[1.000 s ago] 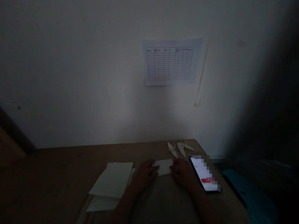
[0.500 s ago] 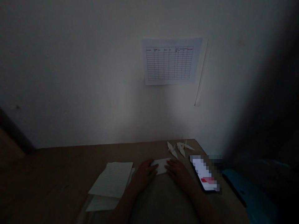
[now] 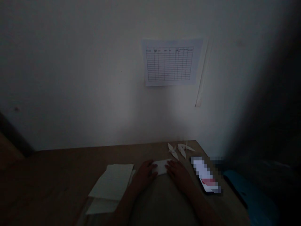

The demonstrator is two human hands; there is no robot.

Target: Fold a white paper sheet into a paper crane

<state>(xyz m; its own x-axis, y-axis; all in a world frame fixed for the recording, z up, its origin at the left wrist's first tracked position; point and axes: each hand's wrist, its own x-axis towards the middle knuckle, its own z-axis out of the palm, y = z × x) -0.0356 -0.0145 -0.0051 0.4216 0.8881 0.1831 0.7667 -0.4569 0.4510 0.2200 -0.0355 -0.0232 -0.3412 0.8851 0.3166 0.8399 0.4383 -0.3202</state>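
A small piece of white folded paper (image 3: 161, 167) lies on the table between my two hands. My left hand (image 3: 146, 173) holds its left edge, with the fingertips pressed over it. On the opposite side, my right hand (image 3: 176, 172) grips the right edge in the same way. Just beyond my right hand rest folded paper cranes, one paper crane (image 3: 173, 151) on the left and another paper crane (image 3: 182, 150) close beside it. The undersides of my fingers are hidden, and the light is dim.
Lined paper sheets (image 3: 115, 180) lie left of my left forearm on the brown table (image 3: 58, 175). A phone (image 3: 205, 175) with a lit, pixelated screen lies at the right. Beyond the right edge is a blue object (image 3: 251, 194). A printed chart (image 3: 171, 62) hangs on the wall.
My hands and the folded paper stay in nearly the same place, with only slight shifts of the fingers. The whole view has moved a little.
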